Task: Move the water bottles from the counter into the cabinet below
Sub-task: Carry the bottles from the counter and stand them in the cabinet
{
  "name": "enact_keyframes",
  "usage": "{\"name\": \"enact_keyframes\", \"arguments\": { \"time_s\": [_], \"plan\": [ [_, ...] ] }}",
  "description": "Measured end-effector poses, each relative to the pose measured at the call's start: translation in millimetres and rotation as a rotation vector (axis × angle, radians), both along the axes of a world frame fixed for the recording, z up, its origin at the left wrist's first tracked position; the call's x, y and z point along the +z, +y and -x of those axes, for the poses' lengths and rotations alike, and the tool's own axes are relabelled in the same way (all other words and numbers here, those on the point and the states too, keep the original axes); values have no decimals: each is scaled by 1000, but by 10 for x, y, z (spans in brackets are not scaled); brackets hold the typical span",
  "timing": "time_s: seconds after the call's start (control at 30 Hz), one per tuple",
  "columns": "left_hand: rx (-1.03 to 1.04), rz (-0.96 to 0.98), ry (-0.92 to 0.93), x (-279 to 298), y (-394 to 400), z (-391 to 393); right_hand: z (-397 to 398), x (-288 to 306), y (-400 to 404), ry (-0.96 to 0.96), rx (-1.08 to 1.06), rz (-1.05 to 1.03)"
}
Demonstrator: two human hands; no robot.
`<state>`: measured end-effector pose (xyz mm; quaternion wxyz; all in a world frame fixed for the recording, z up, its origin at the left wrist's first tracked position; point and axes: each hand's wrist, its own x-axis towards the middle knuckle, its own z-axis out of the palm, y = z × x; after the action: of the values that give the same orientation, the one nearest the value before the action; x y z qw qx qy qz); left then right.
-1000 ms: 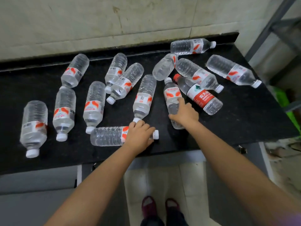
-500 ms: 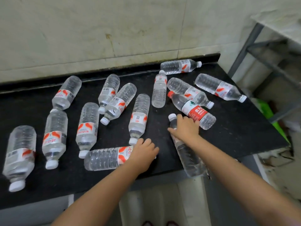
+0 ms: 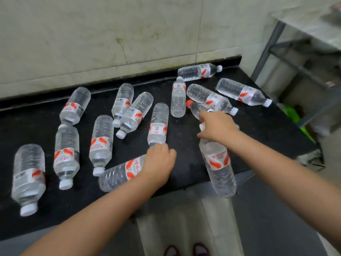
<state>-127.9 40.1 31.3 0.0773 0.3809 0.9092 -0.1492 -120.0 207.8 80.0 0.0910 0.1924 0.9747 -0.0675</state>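
Several clear water bottles with red-and-white labels lie scattered on a black counter (image 3: pixel 258 130). My left hand (image 3: pixel 158 163) grips the neck end of one bottle (image 3: pixel 118 174) lying near the front edge. My right hand (image 3: pixel 217 126) holds the cap end of another bottle (image 3: pixel 219 169), whose base hangs tilted past the counter's front edge. A red-capped bottle (image 3: pixel 193 106) lies partly hidden behind my right hand.
Grey cabinet fronts (image 3: pixel 267 209) sit below the counter, with a pale gap between them. My shoes (image 3: pixel 186 250) show at the bottom. A tiled wall (image 3: pixel 110 34) backs the counter. A metal shelf frame (image 3: pixel 287 52) and something green (image 3: pixel 295 115) stand to the right.
My right hand has dragged its bottle from among the others toward the front edge, so its base now overhangs. My left hand has closed on the front bottle's neck, which has turned slightly.
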Motion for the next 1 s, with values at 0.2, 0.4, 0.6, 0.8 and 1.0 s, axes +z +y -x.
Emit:
{"name": "enact_keyframes", "arguments": {
  "time_s": [0.2, 0.4, 0.6, 0.8, 1.0],
  "plan": [
    [263, -133, 38, 457, -480, -378, -1057, 136, -162, -99, 108, 10],
    [306, -410, 154, 521, -559, -1133, -1654, -185, -67, -81, 212, 85],
    [495, -388, 43, 218, -139, -1859, -2021, -564, 128, -74, 316, 145],
    [615, -160, -438, -695, 297, -2172, -2153, -1260, 286, -219, 309, 155],
    [648, -143, -680, -1891, 604, -2079, -2064, -2377, 410, -388, 203, 196]
  ]
}}
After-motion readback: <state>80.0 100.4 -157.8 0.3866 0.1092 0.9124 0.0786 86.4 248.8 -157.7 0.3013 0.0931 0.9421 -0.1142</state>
